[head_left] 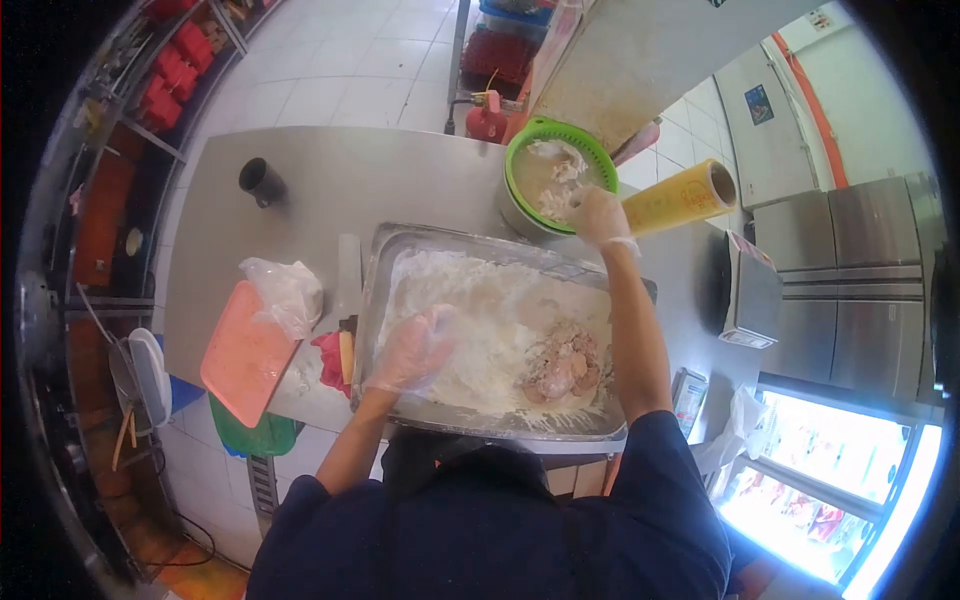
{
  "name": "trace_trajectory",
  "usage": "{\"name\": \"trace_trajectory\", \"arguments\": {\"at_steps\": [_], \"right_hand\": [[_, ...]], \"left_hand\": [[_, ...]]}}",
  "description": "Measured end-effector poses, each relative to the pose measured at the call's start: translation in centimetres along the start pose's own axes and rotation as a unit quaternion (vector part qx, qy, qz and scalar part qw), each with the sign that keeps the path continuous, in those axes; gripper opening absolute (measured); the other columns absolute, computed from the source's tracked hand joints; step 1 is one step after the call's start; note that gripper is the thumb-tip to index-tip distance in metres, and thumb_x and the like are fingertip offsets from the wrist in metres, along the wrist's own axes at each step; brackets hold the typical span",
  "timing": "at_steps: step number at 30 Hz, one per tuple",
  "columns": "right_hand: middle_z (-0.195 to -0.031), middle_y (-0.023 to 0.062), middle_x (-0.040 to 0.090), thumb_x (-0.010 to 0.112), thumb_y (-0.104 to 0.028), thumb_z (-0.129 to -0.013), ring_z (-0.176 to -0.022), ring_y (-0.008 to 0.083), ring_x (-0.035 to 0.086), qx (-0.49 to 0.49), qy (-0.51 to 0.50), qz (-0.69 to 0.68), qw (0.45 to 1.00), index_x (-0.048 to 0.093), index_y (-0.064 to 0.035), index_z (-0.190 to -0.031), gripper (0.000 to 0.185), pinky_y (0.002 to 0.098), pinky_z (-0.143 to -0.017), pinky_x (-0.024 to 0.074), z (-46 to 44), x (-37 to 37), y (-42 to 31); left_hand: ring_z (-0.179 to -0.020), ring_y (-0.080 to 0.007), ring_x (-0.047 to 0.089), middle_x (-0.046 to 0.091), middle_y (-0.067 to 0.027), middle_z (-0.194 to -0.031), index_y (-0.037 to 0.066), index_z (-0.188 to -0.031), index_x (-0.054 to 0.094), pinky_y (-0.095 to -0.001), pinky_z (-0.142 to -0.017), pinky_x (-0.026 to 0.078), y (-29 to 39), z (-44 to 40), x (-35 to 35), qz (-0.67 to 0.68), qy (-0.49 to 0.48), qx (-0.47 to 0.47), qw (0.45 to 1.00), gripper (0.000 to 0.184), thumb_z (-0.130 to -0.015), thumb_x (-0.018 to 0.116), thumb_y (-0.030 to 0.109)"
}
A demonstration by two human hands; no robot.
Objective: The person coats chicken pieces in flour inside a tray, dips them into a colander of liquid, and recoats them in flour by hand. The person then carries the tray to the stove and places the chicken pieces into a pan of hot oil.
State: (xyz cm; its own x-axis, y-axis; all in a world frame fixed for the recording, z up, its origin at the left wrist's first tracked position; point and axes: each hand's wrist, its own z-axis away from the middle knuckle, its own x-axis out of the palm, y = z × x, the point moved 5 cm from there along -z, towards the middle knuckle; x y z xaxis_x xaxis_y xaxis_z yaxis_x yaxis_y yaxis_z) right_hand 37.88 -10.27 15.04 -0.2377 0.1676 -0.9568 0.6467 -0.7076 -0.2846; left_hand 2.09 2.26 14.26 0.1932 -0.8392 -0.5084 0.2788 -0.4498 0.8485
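A large metal tray point(480, 424) holds white flour point(470, 300), with a pile of flour-dusted raw meat point(565, 370) at its right. My left hand point(412, 350), in a clear plastic glove, is over the left part of the flour; motion smears its fingers. Beyond the tray's far right corner stands a green basket point(603, 150) set in a pale container. Cloudy liquid and whitish pieces point(555, 160) show inside it. My gloved right hand point(600, 218) reaches over its near rim, fingers bent together and pointing inward. What they grip is hidden.
Right of the basket lies a yellow film roll point(680, 198). A black cup point(262, 182) stands at the far left of the steel table point(330, 165). Left of the tray are a pink board point(245, 350), a plastic bag point(285, 295) and a red cloth point(330, 360).
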Motion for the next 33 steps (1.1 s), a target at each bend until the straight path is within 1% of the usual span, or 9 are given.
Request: {"name": "trace_trajectory", "arguments": {"at_steps": [7, 10, 13, 15, 18, 22, 28, 31, 33], "right_hand": [[-0.097, 0.0206, 0.074, 0.064, -0.029, -0.092, -0.089, 0.0396, 0.071, -0.096, 0.044, -0.052, 0.993, 0.077, -0.0062, -0.096, 0.027, 0.0494, -0.084, 0.0551, 1.0, -2.2, 0.5], [-0.100, 0.0236, 0.073, 0.064, -0.034, -0.092, -0.098, 0.0388, 0.071, 0.036, 0.097, -0.004, 0.995, 0.077, -0.0038, -0.097, 0.033, 0.0478, -0.089, 0.0542, 1.5, -4.0, 1.9], [-0.107, 0.0285, 0.072, 0.064, -0.049, -0.089, -0.107, 0.0402, 0.069, 0.207, 0.009, 0.066, 0.976, 0.077, 0.0001, -0.098, 0.052, 0.0482, -0.094, 0.0522, 2.7, -3.5, 3.1], [-0.110, 0.0323, 0.071, 0.060, -0.065, -0.084, -0.112, 0.0428, 0.067, 0.244, -0.044, 0.012, 0.969, 0.076, 0.0040, -0.099, 0.072, 0.0487, -0.097, 0.0508, 3.6, -0.2, 5.1], [-0.114, 0.0321, 0.070, 0.057, -0.068, -0.083, -0.113, 0.0438, 0.067, 0.223, -0.059, -0.062, 0.971, 0.076, 0.0053, -0.104, 0.078, 0.0483, -0.098, 0.0498, 3.5, 4.4, 8.4], [-0.115, 0.0316, 0.070, 0.055, -0.068, -0.084, -0.112, 0.0443, 0.067, 0.328, -0.002, -0.164, 0.931, 0.075, 0.0062, -0.107, 0.080, 0.0481, -0.098, 0.0492, 4.6, 0.8, 4.3], [-0.107, 0.0335, 0.070, 0.053, -0.063, -0.092, -0.108, 0.0420, 0.068, 0.309, 0.055, -0.114, 0.943, 0.074, 0.0081, -0.104, 0.075, 0.0492, -0.093, 0.0500, 2.7, 1.0, 8.2], [-0.103, 0.0313, 0.071, 0.048, -0.066, -0.094, -0.106, 0.0441, 0.068, 0.256, 0.057, -0.074, 0.962, 0.076, 0.0038, -0.099, 0.075, 0.0506, -0.093, 0.0494, 2.0, 2.3, 10.2], [-0.102, 0.0322, 0.071, 0.051, -0.067, -0.090, -0.108, 0.0454, 0.068, 0.221, 0.054, -0.051, 0.973, 0.077, 0.0018, -0.099, 0.074, 0.0501, -0.094, 0.0505, 1.9, 2.8, 10.2]], "left_hand": [[-0.109, -0.0378, 0.069, 0.072, -0.0242, -0.115, -0.003, -0.126, 0.063, -0.0423, -0.096, 0.053, -2.1, 1.5, 0.7, 0.005, 0.002, -0.062, 0.998, 0.044, -0.090, 0.071, 0.021], [-0.110, -0.0377, 0.069, 0.071, -0.0245, -0.116, -0.002, -0.126, 0.064, -0.0423, -0.096, 0.053, -3.1, 2.6, 1.2, -0.024, -0.008, -0.103, 0.994, 0.046, -0.089, 0.073, 0.023], [-0.110, -0.0391, 0.069, 0.071, -0.0253, -0.115, -0.002, -0.125, 0.064, -0.0430, -0.095, 0.054, -5.4, 2.9, 2.4, -0.020, 0.002, -0.106, 0.994, 0.046, -0.088, 0.074, 0.024], [-0.100, -0.0414, 0.069, 0.071, -0.0240, -0.106, 0.000, -0.118, 0.066, -0.0468, -0.087, 0.055, -8.2, 3.3, 3.8, -0.152, 0.085, -0.045, 0.984, 0.043, -0.085, 0.071, 0.028], [-0.094, -0.0420, 0.069, 0.071, -0.0230, -0.103, -0.001, -0.116, 0.067, -0.0487, -0.086, 0.055, -3.3, 1.7, 2.5, -0.153, 0.127, 0.034, 0.979, 0.036, -0.089, 0.066, 0.023], [-0.092, -0.0404, 0.070, 0.072, -0.0227, -0.104, -0.002, -0.117, 0.067, -0.0499, -0.085, 0.056, -3.3, -2.7, 7.4, -0.169, -0.007, -0.022, 0.985, 0.033, -0.091, 0.060, 0.017], [-0.093, -0.0376, 0.071, 0.072, -0.0234, -0.103, 0.001, -0.122, 0.068, -0.0496, -0.082, 0.057, -4.8, -7.3, 15.9, -0.250, 0.030, 0.174, 0.952, 0.036, -0.091, 0.057, 0.016], [-0.100, -0.0382, 0.070, 0.072, -0.0222, -0.107, 0.002, -0.127, 0.066, -0.0525, -0.086, 0.055, -2.5, -7.2, 16.1, -0.295, -0.054, 0.149, 0.942, 0.040, -0.092, 0.057, 0.019], [-0.141, -0.0466, 0.044, 0.046, -0.0265, -0.153, 0.007, -0.138, 0.059, -0.0555, -0.108, 0.045, -1.8, -6.8, 16.1, -0.329, -0.134, 0.085, 0.931, 0.068, -0.079, 0.076, 0.037]]}}
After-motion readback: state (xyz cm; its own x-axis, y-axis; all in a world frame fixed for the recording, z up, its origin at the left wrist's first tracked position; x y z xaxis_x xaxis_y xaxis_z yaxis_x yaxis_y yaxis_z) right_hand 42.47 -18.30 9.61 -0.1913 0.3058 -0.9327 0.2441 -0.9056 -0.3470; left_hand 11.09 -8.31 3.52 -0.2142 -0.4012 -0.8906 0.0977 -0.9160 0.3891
